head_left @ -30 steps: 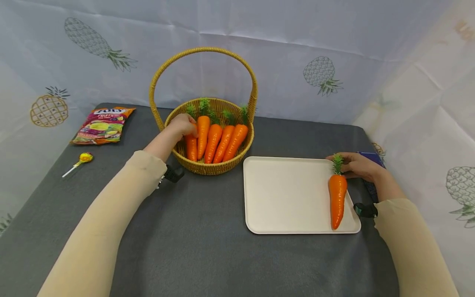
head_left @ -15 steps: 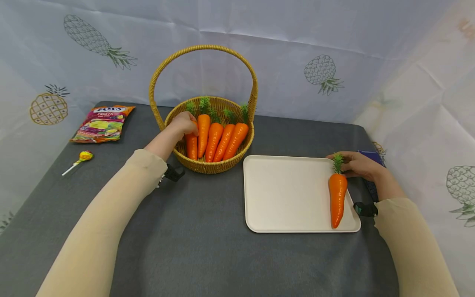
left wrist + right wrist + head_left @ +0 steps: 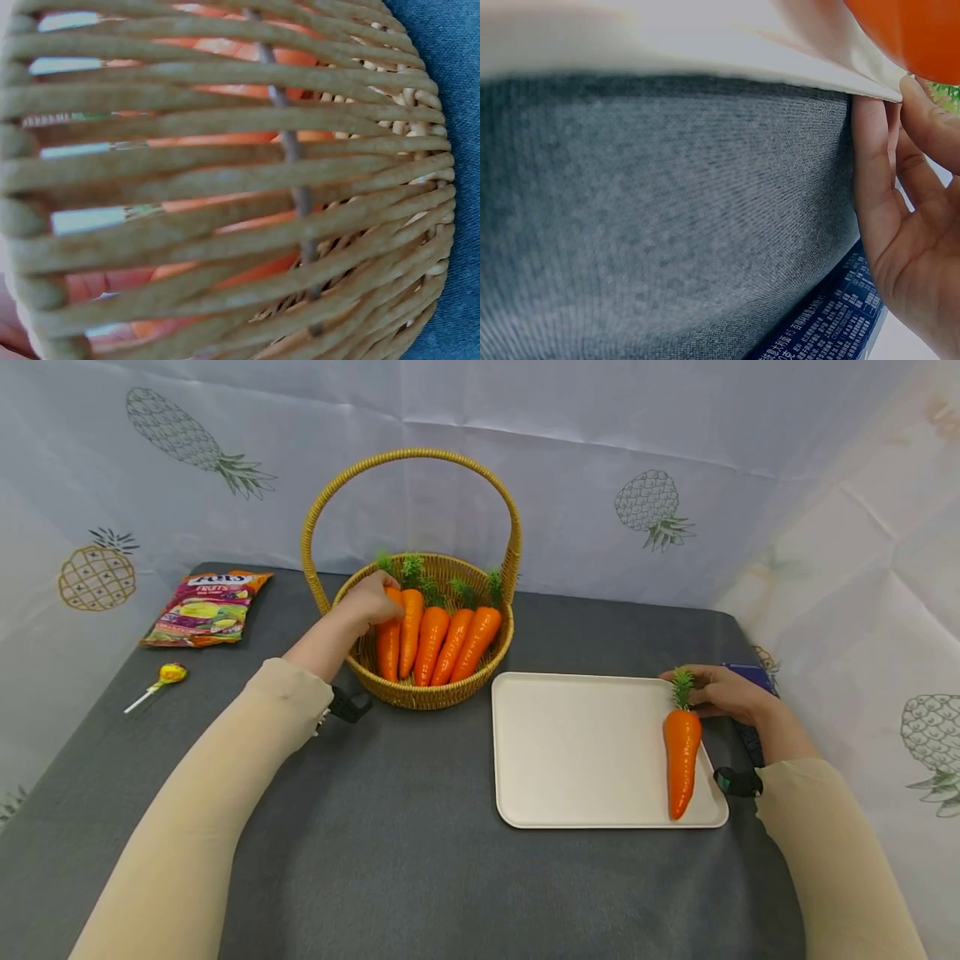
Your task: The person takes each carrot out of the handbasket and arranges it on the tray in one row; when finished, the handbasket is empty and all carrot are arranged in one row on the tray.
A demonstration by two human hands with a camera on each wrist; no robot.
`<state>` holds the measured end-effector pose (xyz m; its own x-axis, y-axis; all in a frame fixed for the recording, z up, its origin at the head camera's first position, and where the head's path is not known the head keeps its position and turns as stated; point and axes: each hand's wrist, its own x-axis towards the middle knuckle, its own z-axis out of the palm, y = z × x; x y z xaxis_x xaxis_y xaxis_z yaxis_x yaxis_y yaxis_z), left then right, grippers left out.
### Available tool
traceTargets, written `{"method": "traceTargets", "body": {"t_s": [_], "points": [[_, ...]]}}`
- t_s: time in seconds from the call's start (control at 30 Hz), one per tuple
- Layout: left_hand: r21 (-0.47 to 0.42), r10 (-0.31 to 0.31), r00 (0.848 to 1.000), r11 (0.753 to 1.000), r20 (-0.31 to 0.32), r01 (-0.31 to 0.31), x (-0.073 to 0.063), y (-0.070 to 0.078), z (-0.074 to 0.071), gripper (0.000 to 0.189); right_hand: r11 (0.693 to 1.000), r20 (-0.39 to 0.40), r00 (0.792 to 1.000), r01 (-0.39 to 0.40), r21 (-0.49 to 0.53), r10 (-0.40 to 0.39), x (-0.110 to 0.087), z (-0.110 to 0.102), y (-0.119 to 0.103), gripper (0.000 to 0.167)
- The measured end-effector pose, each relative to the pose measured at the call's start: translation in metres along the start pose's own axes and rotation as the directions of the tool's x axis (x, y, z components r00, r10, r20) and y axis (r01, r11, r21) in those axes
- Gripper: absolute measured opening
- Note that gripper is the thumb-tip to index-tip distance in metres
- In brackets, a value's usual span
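Evidently pinches leftmost carrot (image 3: 387, 652) up high with left hand (image 3: 371, 599), lengthwise toward basket (image 3: 422, 697) near edge; grips tray (image 3: 577, 752) far-right corner with right hand (image 3: 723, 692).

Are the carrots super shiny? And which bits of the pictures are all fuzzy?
Head view: yes, bright glints on the carrots, and a soft shadow on the tabletop beside the left sleeve; left wrist view: the basket is very close and looks soft; right wrist view: the tray is blurry and washed out at the left, while print on the blue package looks sharper.
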<state>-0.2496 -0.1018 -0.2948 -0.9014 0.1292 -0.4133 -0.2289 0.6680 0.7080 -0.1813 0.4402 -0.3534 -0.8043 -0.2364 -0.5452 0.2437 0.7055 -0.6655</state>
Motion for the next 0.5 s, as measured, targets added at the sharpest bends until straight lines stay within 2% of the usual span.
{"method": "traceTargets", "body": {"t_s": [0.5], "points": [[-0.085, 0.009, 1.0, 0.996, 0.01, -0.008, -0.005, 0.006, -0.017, 0.062, 1.0, 0.0, 1.0, 0.001, 0.0, -0.001, 0.002, 0.0, 0.002, 0.058]]}}
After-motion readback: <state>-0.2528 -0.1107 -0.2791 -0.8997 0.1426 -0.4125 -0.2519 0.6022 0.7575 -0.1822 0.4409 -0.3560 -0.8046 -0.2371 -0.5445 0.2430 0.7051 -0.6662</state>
